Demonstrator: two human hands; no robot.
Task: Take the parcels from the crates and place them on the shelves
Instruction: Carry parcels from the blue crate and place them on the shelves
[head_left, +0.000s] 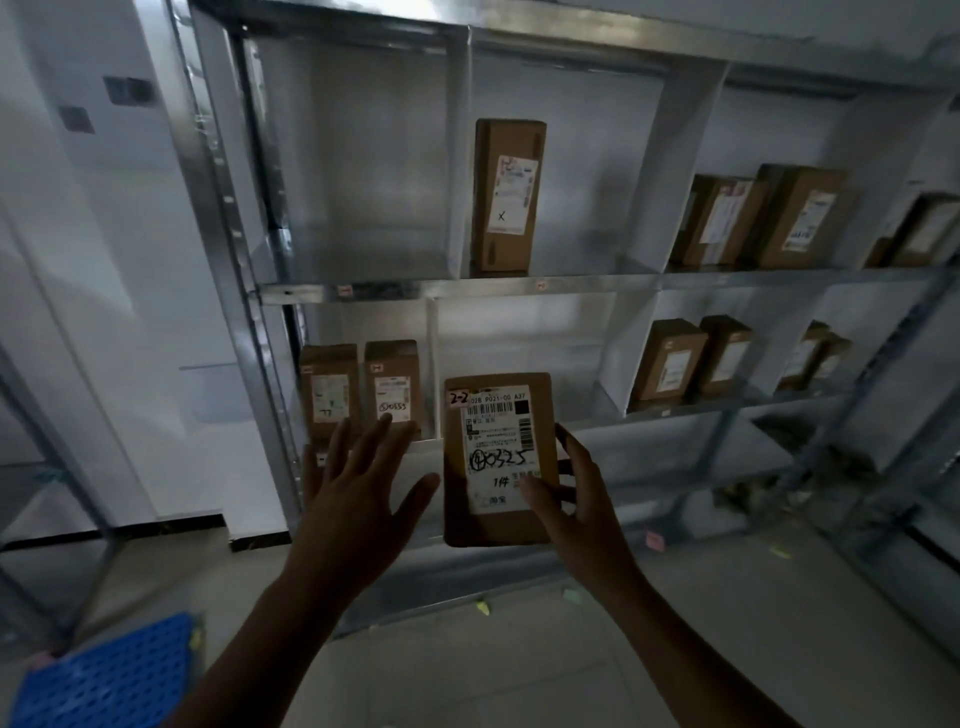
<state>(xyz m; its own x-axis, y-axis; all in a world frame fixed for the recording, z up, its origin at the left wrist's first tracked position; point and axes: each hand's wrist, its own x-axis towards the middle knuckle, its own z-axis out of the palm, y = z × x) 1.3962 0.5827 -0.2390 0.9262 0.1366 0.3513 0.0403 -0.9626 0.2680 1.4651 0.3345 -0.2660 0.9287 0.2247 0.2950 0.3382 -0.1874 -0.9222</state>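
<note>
In front of the lower shelf's front edge, near the post between its two left bays, the parcel (498, 452) stood upright in my feed, gripped by the right hand (582, 499). The thumb lay over the lower right of its label, and the fingers wrapped behind its right edge, so that side was partly hidden. The left hand (353, 499) was spread flat with straight fingers just left of the parcel, holding nothing. Its fingertips covered the bottoms of two cardboard boxes (393, 387) standing in the left bay.

A blue crate (104, 675) with a perforated plastic wall was cut off by the bottom left corner of the view. Toward the right end of the shelving (467, 287), the brown boxes (670, 361) were dim and smeared, and I could not read their labels.

The held parcel was a flat cardboard rectangle with a white printed label, barcodes, thick black handwriting and a small yellow note at its top left corner. The shelving looked like pale sheet metal with thin dividers, possibly galvanised. One tall carton (508, 195) stood upright on the upper shelf against a divider, its white label marked with an X.
</note>
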